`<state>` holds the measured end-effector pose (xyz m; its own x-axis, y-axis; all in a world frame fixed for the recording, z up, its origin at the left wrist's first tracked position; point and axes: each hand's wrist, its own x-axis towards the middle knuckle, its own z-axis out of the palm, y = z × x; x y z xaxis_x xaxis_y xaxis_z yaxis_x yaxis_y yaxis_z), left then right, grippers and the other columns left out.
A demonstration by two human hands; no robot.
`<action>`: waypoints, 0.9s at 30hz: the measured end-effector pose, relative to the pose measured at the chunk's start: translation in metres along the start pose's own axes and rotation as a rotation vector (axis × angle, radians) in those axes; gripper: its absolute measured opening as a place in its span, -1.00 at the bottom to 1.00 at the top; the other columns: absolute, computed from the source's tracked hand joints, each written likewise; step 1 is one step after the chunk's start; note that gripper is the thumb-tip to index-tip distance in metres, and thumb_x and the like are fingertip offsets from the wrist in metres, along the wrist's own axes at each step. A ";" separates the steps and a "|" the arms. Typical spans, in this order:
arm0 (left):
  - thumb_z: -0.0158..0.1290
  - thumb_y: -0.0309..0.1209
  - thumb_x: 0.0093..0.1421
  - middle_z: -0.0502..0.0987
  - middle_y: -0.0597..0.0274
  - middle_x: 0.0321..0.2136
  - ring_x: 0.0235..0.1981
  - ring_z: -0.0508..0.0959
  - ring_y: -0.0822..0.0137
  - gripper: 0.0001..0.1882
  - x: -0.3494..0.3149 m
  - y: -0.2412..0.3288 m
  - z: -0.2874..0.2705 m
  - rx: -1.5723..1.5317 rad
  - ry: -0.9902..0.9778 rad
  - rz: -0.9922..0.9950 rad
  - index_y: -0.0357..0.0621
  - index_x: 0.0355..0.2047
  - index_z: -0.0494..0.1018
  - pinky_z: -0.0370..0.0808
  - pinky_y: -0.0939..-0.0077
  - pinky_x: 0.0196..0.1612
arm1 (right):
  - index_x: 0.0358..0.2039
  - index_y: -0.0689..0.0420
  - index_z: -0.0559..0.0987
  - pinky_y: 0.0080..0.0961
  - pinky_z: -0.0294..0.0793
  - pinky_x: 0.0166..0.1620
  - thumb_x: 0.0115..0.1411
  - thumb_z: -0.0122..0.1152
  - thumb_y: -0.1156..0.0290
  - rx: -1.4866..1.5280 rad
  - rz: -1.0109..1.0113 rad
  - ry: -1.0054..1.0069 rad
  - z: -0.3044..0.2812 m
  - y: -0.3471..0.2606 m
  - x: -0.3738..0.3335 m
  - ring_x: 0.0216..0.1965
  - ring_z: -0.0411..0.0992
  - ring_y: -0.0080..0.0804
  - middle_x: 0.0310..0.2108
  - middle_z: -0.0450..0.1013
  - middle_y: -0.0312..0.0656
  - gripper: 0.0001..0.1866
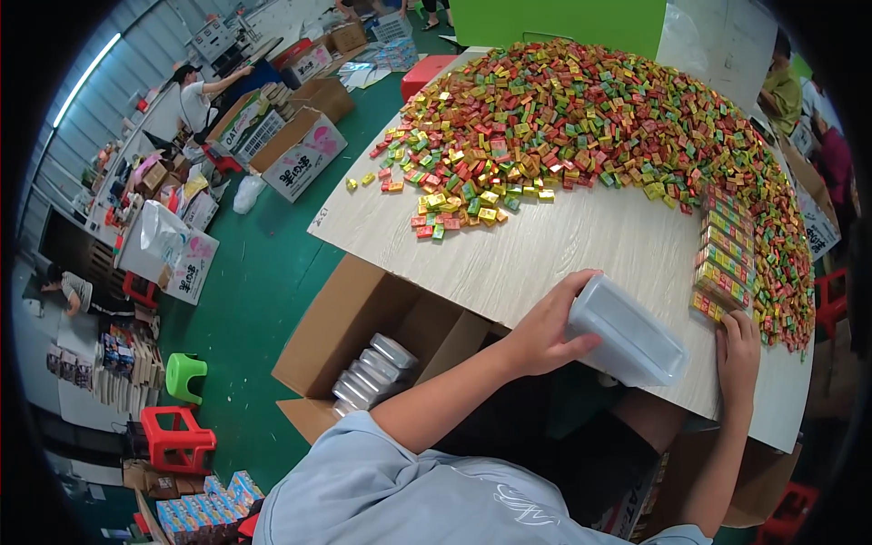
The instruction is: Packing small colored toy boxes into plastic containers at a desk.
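The left hand [547,329] has its fingers clamped on a translucent, rectangular plastic box [629,334], seemingly unfilled, at the pale wood-grain table [581,232]; the right hand [740,348] meets a neatly stacked red-yellow-green block [725,247], I cannot tell whether gripping; the large, shiny multicoloured pile [572,118] apparently remains unstacked.

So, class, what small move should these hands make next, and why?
Probably the left hand should bring the clear plastic box nearer the neat block of wrapped pieces: the right hand is at that block's near end, while the box is held apart from it, with tabletop showing between them.
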<state>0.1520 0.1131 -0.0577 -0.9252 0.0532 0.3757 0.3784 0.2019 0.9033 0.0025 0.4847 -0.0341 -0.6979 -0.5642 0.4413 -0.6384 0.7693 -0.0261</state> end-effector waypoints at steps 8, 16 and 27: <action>0.21 0.03 0.31 0.31 -0.03 0.24 0.29 0.36 0.05 -0.06 0.001 -0.002 0.002 -0.006 0.012 0.009 -0.17 0.48 0.01 0.28 0.18 0.36 | 0.00 0.24 0.56 -0.12 0.41 0.22 0.31 0.23 0.56 0.005 0.034 0.035 0.008 0.004 -0.009 0.13 0.42 0.05 0.07 0.48 -0.04 -0.75; 0.22 0.05 0.31 0.32 -0.03 0.24 0.29 0.37 0.06 -0.06 0.000 -0.003 0.002 -0.004 0.020 0.001 -0.17 0.47 0.03 0.29 0.19 0.36 | 0.03 0.21 0.54 -0.12 0.40 0.24 0.32 0.22 0.55 0.044 0.067 0.043 0.011 0.005 -0.011 0.16 0.41 0.05 0.09 0.47 -0.02 -0.73; 0.22 0.11 0.30 0.35 -0.02 0.21 0.25 0.41 0.06 -0.05 0.000 -0.004 0.003 -0.015 0.030 -0.023 -0.16 0.45 0.05 0.33 0.18 0.32 | 0.04 0.22 0.54 -0.12 0.37 0.27 0.33 0.22 0.55 0.050 0.098 0.029 0.011 0.006 -0.012 0.18 0.39 0.04 0.11 0.45 -0.01 -0.72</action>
<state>0.1505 0.1155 -0.0618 -0.9324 0.0198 0.3609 0.3580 0.1882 0.9146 0.0032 0.4931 -0.0499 -0.7481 -0.4778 0.4605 -0.5839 0.8036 -0.1150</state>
